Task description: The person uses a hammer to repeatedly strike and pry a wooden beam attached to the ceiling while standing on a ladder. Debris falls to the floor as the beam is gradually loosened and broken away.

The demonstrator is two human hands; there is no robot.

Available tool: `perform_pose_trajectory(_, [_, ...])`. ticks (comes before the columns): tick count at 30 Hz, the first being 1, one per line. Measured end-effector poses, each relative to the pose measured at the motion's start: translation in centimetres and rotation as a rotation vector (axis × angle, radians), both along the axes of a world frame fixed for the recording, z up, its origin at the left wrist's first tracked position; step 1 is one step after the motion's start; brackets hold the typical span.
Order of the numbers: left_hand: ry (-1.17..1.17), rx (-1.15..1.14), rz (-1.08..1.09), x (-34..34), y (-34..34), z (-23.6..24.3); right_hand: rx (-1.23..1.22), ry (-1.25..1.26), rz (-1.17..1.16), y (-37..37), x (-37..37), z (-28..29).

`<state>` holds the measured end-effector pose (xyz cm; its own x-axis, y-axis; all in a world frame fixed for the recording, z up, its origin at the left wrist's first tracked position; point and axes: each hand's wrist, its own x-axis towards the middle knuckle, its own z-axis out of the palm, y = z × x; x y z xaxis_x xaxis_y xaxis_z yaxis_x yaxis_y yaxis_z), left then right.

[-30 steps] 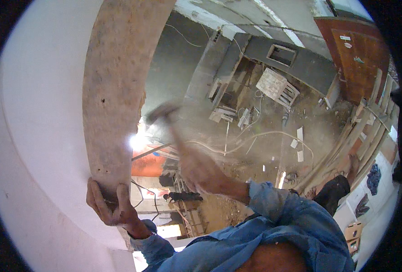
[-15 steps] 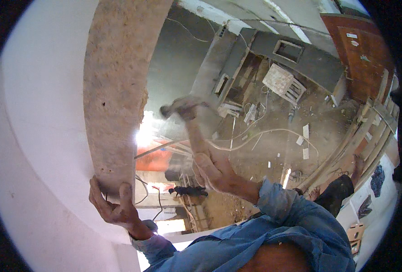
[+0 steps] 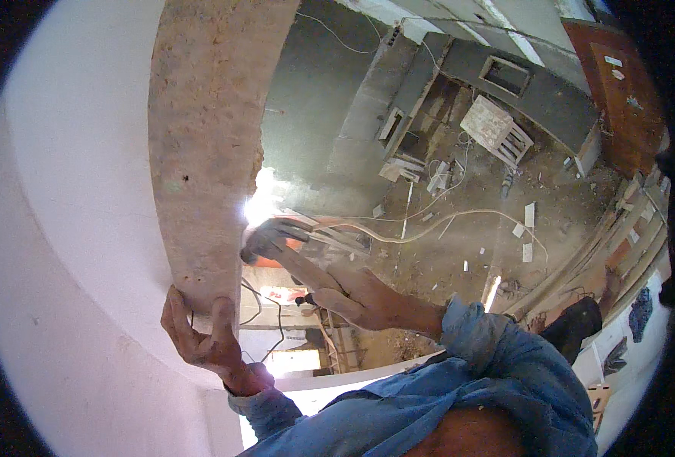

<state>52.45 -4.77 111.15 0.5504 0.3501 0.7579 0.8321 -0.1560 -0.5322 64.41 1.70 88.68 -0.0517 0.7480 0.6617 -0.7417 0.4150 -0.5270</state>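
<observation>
Grey walls (image 3: 314,145) and a littered floor (image 3: 436,266) spread beyond a wooden plank (image 3: 212,152) that ran beside a white wall (image 3: 71,190). The left hand (image 3: 202,339) pinched the plank's lower end between thumb and fingers. The right hand (image 3: 364,297) had its fingers closed round a hammer (image 3: 299,265), whose head sat at the plank's right edge, contact impossible to tell

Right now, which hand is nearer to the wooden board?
Left. The left hand grips the lower end of the wooden board; the right hand is apart from it, off to the right, gripping a hammer.
</observation>
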Motion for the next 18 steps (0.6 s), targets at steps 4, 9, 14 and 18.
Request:
perform_pose_trajectory(4, [-0.042, -0.019, -0.016, 0.0, 0.0, -0.2, -0.098, 0.188, 0.203, -0.8, 0.0, -0.4])
perform_pose_trajectory(9, [-0.006, 0.001, 0.002, 0.1, 0.1, -0.1, -0.067, 0.044, 0.092, -1.2, -0.6, 0.0])
perform_pose_trajectory(14, [-0.008, -0.014, -0.004, 0.3, 0.0, 0.1, -0.181, 0.286, 0.304, -0.9, -1.0, 0.9])
perform_pose_trajectory(18, [-0.035, -0.027, -0.036, 0.5, 0.2, 0.0, -0.120, 0.033, 0.022, -0.8, -1.0, 1.1])
